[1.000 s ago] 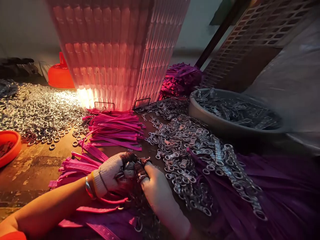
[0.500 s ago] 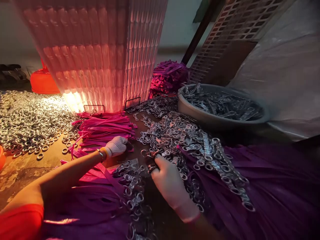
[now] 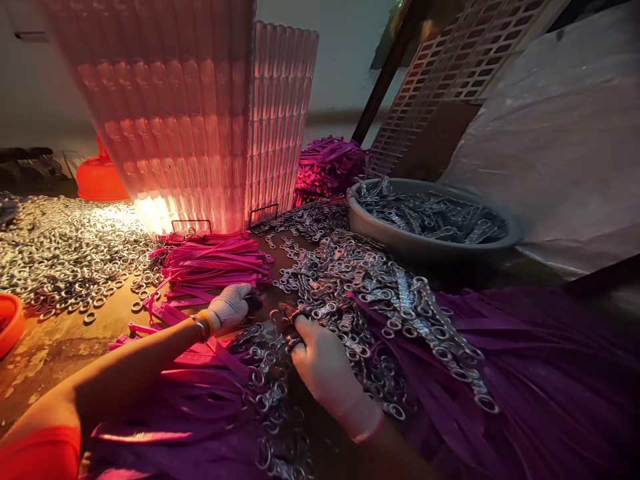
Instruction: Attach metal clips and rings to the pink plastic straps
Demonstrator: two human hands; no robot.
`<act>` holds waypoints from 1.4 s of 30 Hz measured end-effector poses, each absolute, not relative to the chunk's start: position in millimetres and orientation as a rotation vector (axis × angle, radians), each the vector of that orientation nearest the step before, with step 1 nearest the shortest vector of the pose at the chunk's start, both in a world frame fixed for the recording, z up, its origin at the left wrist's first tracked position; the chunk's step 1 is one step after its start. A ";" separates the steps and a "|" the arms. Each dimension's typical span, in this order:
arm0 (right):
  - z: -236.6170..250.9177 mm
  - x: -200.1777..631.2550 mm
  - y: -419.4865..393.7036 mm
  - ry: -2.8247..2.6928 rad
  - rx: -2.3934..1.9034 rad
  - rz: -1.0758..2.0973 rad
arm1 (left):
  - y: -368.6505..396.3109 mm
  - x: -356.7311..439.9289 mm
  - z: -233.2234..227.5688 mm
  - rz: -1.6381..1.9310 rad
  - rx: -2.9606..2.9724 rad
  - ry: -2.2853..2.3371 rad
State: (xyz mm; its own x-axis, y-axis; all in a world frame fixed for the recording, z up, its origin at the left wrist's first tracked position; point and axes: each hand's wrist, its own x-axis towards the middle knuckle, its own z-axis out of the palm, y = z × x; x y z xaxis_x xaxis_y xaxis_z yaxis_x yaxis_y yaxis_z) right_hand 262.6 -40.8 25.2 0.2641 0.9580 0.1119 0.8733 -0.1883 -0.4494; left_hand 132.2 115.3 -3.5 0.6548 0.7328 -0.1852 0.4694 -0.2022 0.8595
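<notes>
My left hand (image 3: 229, 308), in a white knit glove, reaches forward with its fingers curled onto the near edge of a pile of pink straps (image 3: 213, 263); whether it grips one is hidden. My right hand (image 3: 325, 367), also gloved, lies beside it to the right. Its fingertips pinch a small metal clasp (image 3: 280, 316) at the edge of a heap of metal clasps (image 3: 360, 287). In front of me lie purple straps with clasps fitted (image 3: 250, 387).
A tall ribbed translucent stack (image 3: 200, 120) glows pink behind the straps. Loose metal rings (image 3: 65, 247) cover the left. A grey basin (image 3: 373, 227) of metal parts sits right. An orange bowl (image 3: 7, 320) is at the left edge. More purple straps (image 3: 525, 373) spread right.
My hands were together on a clasp and strap close to me. They have parted: the left reached out to the pink strap pile, the right moved to the clasp heap.
</notes>
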 end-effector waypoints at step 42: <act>44.3 222.8 -37.0 -2.069 -2.228 0.437 | 51.1 62.6 22.0 0.341 1.964 0.886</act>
